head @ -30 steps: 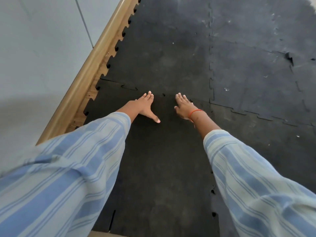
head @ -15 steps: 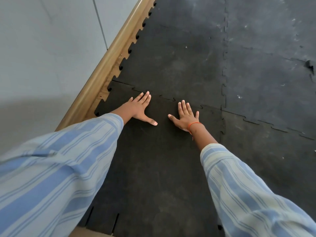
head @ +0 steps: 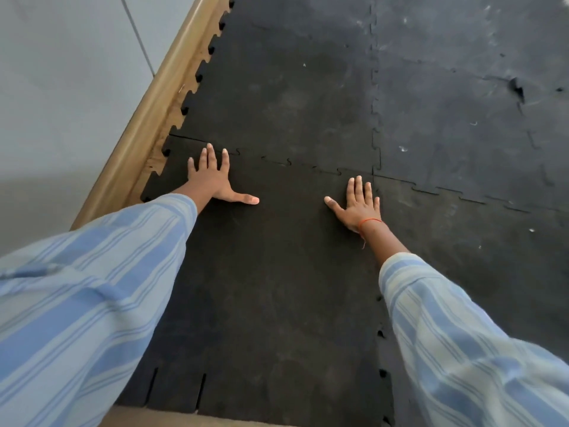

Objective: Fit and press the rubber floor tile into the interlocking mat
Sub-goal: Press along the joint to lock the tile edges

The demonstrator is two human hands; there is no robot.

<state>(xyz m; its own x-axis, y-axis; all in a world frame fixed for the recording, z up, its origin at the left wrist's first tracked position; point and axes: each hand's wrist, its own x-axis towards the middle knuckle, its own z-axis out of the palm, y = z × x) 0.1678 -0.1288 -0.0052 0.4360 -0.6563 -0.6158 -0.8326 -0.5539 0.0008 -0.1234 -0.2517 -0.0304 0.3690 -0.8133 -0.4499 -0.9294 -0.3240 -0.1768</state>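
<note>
We have the rubber tile [head: 271, 272] laid in the mat [head: 446, 118], left hand [head: 212, 180] and right hand [head: 358, 204] flat, fingers spread wide and empty, pressing its far seam, which looks nearly seated.

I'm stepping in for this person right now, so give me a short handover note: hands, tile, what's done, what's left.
Left hand: flat, fingers spread, palm down on the tile near its far left corner, by the wooden skirting.
Right hand: flat, palm down near the tile's far right corner.
Tile: lies in its slot in the mat.
Done: far seam looks mostly meshed.
Left: small gaps show along the right seam; press there. Near edge borders no tile.
</note>
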